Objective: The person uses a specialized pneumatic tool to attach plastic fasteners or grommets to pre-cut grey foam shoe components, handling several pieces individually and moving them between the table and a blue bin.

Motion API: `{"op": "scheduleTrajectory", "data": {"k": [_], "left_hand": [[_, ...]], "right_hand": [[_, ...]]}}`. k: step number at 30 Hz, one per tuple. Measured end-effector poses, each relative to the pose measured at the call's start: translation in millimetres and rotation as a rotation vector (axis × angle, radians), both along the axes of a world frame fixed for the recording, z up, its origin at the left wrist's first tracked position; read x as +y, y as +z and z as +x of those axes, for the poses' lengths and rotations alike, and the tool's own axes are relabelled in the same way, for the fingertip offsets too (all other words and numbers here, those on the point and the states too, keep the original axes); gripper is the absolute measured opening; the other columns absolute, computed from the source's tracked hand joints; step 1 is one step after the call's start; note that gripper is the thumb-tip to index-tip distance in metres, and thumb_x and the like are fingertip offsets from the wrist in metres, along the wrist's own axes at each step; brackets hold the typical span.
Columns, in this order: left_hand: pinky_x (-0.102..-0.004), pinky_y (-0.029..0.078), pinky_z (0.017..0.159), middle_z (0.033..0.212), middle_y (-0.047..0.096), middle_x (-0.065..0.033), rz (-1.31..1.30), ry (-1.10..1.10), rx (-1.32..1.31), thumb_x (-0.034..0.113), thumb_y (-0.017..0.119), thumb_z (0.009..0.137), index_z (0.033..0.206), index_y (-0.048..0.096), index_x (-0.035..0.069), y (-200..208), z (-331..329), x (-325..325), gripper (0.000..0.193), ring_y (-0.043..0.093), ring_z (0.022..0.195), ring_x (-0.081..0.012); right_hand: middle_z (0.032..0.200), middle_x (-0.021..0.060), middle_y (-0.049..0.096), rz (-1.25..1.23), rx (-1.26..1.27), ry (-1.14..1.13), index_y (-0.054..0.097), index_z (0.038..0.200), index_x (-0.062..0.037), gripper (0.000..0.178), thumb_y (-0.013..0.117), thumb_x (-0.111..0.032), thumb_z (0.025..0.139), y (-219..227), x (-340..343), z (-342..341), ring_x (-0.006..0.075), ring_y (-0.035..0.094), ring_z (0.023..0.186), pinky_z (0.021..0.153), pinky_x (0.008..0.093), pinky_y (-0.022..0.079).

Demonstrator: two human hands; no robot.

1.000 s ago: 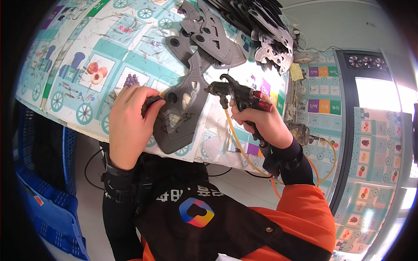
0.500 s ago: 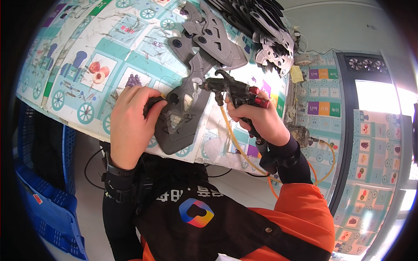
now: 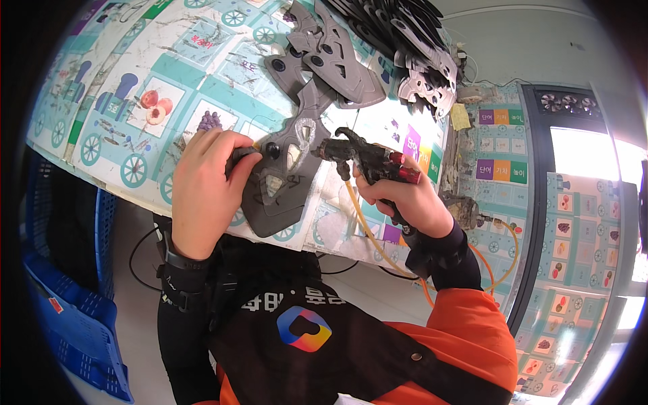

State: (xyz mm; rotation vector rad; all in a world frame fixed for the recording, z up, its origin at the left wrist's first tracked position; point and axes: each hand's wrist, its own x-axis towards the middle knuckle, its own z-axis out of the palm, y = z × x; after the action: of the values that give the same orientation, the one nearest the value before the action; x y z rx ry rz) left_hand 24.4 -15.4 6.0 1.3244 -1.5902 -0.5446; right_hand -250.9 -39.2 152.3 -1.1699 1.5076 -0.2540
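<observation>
A flat grey piece (image 3: 275, 212) with cut-out openings and a round dark stud, shaped like a shoe upper, lies near the table's front edge. My left hand (image 3: 208, 179) pinches its left edge between thumb and fingers. In my right hand (image 3: 415, 202) is a dark, crusted spray gun (image 3: 364, 158) with red knobs and a yellow hose (image 3: 361, 216). Its nozzle points left, close to the piece's right side. A pale, shiny band outlines the upper opening there. Farther back, several similar grey pieces (image 3: 347, 77) overlap in a loose pile.
A stack of dark and grey pieces (image 3: 425, 57) stands at the table's far right. The table (image 3: 223, 74) has a stained, printed teal-and-white cover. Blue plastic crates (image 3: 74, 310) sit on the floor at left. A second hose fitting (image 3: 466, 210) is right of my right hand.
The spray gun and my right hand have moved slightly toward me, showing more of the pale band around the opening. My left hand keeps its hold, nearly still.
</observation>
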Motion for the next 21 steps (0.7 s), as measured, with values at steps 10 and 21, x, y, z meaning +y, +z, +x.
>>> {"op": "scheduleTrajectory", "data": {"k": [10,21], "left_hand": [[-0.0436,0.050,0.079,0.093,0.068,-0.0108,0.053,0.002,0.032,0.006,0.083,0.089,0.100,0.069,0.004,1.0,-0.3,0.1,0.018,0.064,0.089,-0.0346],[-0.0440,0.050,0.079,0.093,0.068,-0.0108,0.037,-0.002,0.019,0.007,0.083,0.089,0.101,0.069,0.004,-2.1,-4.2,3.4,0.019,0.064,0.089,-0.0351]], "right_hand": [[0.094,0.0003,0.069,-0.080,-0.059,0.041,0.068,0.123,0.0021,0.034,0.074,0.001,0.089,-2.3,0.5,12.7,0.0075,0.058,0.079,0.069,0.0254,0.045],[0.090,-0.0008,0.067,0.017,-0.061,0.023,0.069,0.121,0.0016,0.033,0.071,0.003,0.089,-5.3,14.4,13.9,0.0047,0.051,0.069,0.062,0.0245,0.039]]}}
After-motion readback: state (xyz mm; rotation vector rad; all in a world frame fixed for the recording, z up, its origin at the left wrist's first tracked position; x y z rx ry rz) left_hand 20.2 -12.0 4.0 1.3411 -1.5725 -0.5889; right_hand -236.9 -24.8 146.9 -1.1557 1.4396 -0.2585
